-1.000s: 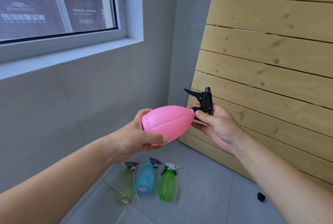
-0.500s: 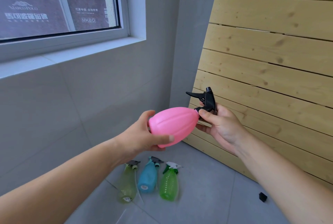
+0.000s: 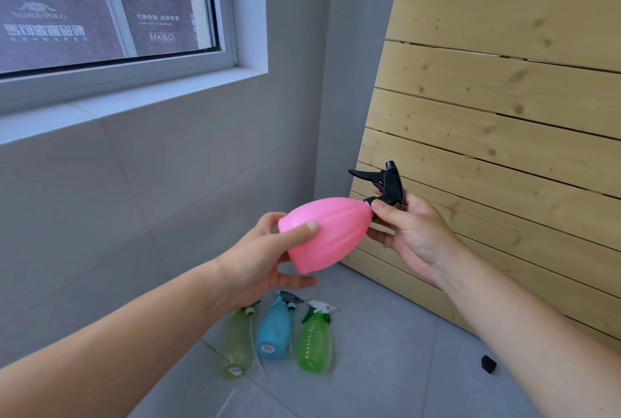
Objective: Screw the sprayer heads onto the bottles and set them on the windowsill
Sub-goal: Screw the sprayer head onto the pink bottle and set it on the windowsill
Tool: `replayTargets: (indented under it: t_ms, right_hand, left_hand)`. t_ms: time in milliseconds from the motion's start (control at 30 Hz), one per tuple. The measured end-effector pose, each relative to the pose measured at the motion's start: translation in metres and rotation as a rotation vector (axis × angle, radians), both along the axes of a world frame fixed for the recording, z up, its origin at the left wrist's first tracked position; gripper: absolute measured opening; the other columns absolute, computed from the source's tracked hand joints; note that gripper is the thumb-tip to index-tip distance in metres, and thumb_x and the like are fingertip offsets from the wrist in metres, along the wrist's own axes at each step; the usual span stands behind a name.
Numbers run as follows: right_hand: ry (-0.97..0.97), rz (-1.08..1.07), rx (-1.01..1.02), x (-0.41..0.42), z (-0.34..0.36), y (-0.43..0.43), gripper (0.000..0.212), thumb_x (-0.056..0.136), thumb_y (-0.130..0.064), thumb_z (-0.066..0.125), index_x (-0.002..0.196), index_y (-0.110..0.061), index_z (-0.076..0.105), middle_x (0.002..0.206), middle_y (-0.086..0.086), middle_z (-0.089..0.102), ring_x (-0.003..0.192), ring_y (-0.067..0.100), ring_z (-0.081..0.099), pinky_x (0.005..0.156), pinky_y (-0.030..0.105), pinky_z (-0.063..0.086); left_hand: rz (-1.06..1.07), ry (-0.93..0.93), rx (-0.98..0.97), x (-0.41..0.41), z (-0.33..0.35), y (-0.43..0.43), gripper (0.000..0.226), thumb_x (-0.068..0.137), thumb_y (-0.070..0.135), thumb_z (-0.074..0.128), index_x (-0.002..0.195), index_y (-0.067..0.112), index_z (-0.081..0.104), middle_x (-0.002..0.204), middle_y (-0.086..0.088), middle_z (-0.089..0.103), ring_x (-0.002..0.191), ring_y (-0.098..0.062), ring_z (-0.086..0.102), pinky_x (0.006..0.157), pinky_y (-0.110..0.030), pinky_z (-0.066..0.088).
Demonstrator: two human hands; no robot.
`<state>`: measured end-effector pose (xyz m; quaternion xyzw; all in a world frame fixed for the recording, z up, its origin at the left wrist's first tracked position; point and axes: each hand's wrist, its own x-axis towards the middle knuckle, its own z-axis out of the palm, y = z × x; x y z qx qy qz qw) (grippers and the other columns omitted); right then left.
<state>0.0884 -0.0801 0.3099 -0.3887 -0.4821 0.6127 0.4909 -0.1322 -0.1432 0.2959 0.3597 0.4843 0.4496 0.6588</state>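
Note:
I hold a pink bottle (image 3: 331, 233) lying sideways in the air, its neck pointing right. My left hand (image 3: 265, 263) grips its wide bottom end. My right hand (image 3: 408, 233) pinches the black sprayer head (image 3: 386, 184) at the bottle's neck, thumb on the collar. On the floor below lie three bottles with heads on them: a pale green one (image 3: 237, 343), a blue one (image 3: 275, 330) and a bright green one (image 3: 314, 340). The white windowsill (image 3: 134, 98) runs along the upper left.
A slatted wooden panel (image 3: 504, 115) leans against the wall on the right. A small black piece (image 3: 488, 364) lies on the grey floor tiles at the lower right. The window (image 3: 100, 11) sits above the sill.
Both hands and the pink bottle have drifted slightly right and down in view. My left thumb has shifted on the bottle's body. The right hand stays on the sprayer head.

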Motion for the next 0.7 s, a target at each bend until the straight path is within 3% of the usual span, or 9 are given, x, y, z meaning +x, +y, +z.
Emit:
replayTargets:
  t_ms: [100, 167, 267, 333, 400, 467, 533, 633, 700]
  right_hand:
    - [-0.002, 0.014, 0.004, -0.0004, -0.0003, -0.0007, 0.012, 0.092, -0.004, 0.06, 0.098, -0.013, 0.061, 0.091, 0.006, 0.07, 0.085, 0.024, 0.066, 0.079, 0.04, 0.054]
    - [0.001, 0.021, 0.014, -0.0019, 0.0006, -0.0008, 0.014, 0.092, -0.004, 0.06, 0.101, -0.014, 0.061, 0.092, 0.005, 0.07, 0.084, 0.022, 0.066, 0.076, 0.038, 0.054]
    - [0.014, 0.031, 0.025, -0.0034, 0.0017, -0.0008, 0.017, 0.092, -0.003, 0.059, 0.105, -0.015, 0.06, 0.094, 0.006, 0.069, 0.083, 0.022, 0.066, 0.074, 0.035, 0.054]
    - [0.013, 0.034, 0.029, -0.0042, 0.0013, -0.001, 0.018, 0.092, -0.003, 0.059, 0.105, -0.015, 0.061, 0.093, 0.006, 0.069, 0.083, 0.023, 0.066, 0.075, 0.035, 0.054]
    - [0.017, 0.033, 0.032, -0.0045, 0.0008, -0.0011, 0.018, 0.092, -0.003, 0.059, 0.105, -0.015, 0.062, 0.093, 0.007, 0.069, 0.084, 0.023, 0.065, 0.075, 0.036, 0.054]
    - [0.019, 0.023, 0.03, -0.0035, 0.0007, -0.0008, 0.018, 0.092, -0.003, 0.059, 0.104, -0.015, 0.062, 0.092, 0.006, 0.068, 0.085, 0.023, 0.065, 0.074, 0.035, 0.054]
    - [0.029, 0.012, 0.015, -0.0019, 0.0003, -0.0001, 0.016, 0.092, -0.002, 0.058, 0.103, -0.014, 0.062, 0.092, 0.006, 0.069, 0.085, 0.023, 0.065, 0.074, 0.036, 0.053]
    - [0.059, 0.015, -0.022, -0.0005, -0.0005, 0.0011, 0.015, 0.092, -0.002, 0.057, 0.101, -0.013, 0.062, 0.089, 0.005, 0.071, 0.082, 0.022, 0.066, 0.074, 0.035, 0.052]
    - [0.081, 0.023, -0.028, -0.0019, -0.0001, 0.0017, 0.016, 0.092, -0.001, 0.057, 0.102, -0.013, 0.061, 0.088, 0.005, 0.07, 0.08, 0.021, 0.066, 0.072, 0.032, 0.053]
  left_hand:
    - [-0.027, 0.065, 0.081, -0.0004, -0.0039, 0.0008, 0.09, 0.06, 0.007, 0.095, 0.135, 0.028, 0.048, 0.136, -0.007, 0.053, 0.118, -0.031, 0.064, 0.082, -0.047, 0.064]
    - [-0.044, 0.059, 0.112, 0.0016, -0.0056, 0.0033, 0.086, 0.062, 0.004, 0.089, 0.135, 0.028, 0.051, 0.138, -0.009, 0.057, 0.118, -0.027, 0.066, 0.09, -0.043, 0.062]
    - [-0.11, -0.03, 0.152, 0.0057, -0.0022, 0.0028, 0.06, 0.075, 0.019, 0.083, 0.131, 0.027, 0.063, 0.127, -0.004, 0.073, 0.111, -0.017, 0.072, 0.095, -0.037, 0.058]
    - [-0.03, -0.122, -0.001, 0.0053, -0.0022, 0.0054, 0.06, 0.075, 0.042, 0.083, 0.13, 0.025, 0.063, 0.121, -0.006, 0.075, 0.107, -0.023, 0.073, 0.096, -0.045, 0.059]
    - [-0.006, -0.168, -0.156, 0.0039, 0.0005, 0.0051, 0.061, 0.077, 0.06, 0.071, 0.126, 0.024, 0.065, 0.116, -0.013, 0.071, 0.103, -0.035, 0.071, 0.087, -0.054, 0.061]
    - [-0.028, -0.107, -0.197, 0.0044, 0.0025, 0.003, 0.058, 0.083, 0.065, 0.065, 0.124, 0.024, 0.064, 0.112, -0.017, 0.069, 0.099, -0.039, 0.071, 0.071, -0.051, 0.064]
    - [-0.001, -0.044, -0.114, 0.0048, 0.0028, 0.001, 0.061, 0.079, 0.057, 0.074, 0.127, 0.022, 0.06, 0.118, -0.014, 0.067, 0.093, -0.032, 0.072, 0.065, -0.042, 0.062]
    - [0.046, 0.079, 0.097, 0.0021, -0.0009, 0.0009, 0.08, 0.064, 0.023, 0.095, 0.13, 0.023, 0.05, 0.133, -0.008, 0.057, 0.105, -0.028, 0.07, 0.075, -0.043, 0.064]
    - [0.046, 0.151, 0.169, 0.0024, -0.002, 0.0003, 0.091, 0.058, 0.015, 0.096, 0.132, 0.028, 0.045, 0.133, -0.005, 0.055, 0.115, -0.027, 0.067, 0.083, -0.043, 0.064]
